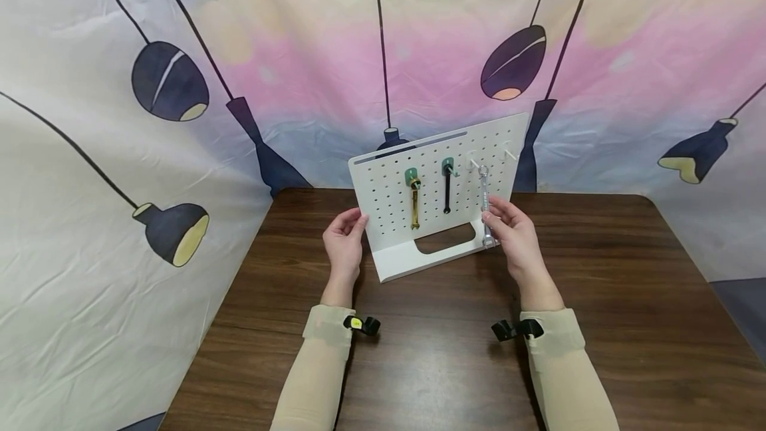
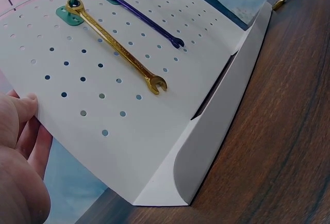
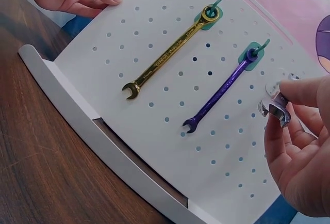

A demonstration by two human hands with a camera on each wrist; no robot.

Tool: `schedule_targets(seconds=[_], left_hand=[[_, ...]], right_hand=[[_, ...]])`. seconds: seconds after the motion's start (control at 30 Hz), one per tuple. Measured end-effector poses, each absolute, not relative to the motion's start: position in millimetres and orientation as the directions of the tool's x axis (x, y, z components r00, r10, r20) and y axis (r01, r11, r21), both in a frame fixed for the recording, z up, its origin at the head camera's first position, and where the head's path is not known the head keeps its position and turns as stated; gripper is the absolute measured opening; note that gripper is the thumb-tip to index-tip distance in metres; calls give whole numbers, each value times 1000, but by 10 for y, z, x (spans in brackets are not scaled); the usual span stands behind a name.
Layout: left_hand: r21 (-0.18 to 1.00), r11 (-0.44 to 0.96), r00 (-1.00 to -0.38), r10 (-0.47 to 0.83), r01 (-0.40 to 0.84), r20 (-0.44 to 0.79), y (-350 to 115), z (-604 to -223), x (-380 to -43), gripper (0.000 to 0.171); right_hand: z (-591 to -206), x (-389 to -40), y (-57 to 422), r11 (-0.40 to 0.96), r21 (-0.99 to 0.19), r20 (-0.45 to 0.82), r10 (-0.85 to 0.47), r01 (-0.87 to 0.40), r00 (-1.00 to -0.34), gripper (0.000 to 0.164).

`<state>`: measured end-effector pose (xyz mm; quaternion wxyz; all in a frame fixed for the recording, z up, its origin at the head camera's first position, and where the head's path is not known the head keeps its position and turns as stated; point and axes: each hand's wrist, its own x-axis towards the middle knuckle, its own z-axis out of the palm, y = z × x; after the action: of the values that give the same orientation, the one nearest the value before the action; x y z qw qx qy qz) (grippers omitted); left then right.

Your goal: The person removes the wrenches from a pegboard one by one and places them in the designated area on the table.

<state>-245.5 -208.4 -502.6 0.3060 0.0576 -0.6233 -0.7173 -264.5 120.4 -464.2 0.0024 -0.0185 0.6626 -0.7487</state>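
A white pegboard stand (image 1: 389,201) stands tilted on the table. My left hand (image 1: 345,245) pinches its left edge, thumb in front and fingers behind. Between thumb and fingers, my right hand (image 1: 519,238) holds a silver combination wrench (image 1: 485,199) upright before the board's right part. The wrench's upper ring end overlaps a clear hook (image 1: 472,160) in the head view; its open end points down. A gold wrench (image 2: 116,44) hangs by its ring from a green hook (image 3: 209,20). Beside it a purple wrench (image 3: 221,94) hangs from a second green hook (image 3: 252,56).
Another clear hook (image 1: 509,151) juts from the board at far right, with nothing on it. The stand's base has a long cut-out slot and a raised front lip (image 2: 227,115). Below lies a dark wooden table (image 1: 419,358); a printed cloth (image 1: 311,52) hangs behind.
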Motion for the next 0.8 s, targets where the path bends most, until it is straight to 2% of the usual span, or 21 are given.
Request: schedule_targets(seconds=[0.8], left_hand=[[925, -47, -799, -522, 376, 298, -2076, -5036, -2454, 15]], right_hand=[[-4598, -2600, 1181, -107, -994, 35, 4, -36, -999, 48]])
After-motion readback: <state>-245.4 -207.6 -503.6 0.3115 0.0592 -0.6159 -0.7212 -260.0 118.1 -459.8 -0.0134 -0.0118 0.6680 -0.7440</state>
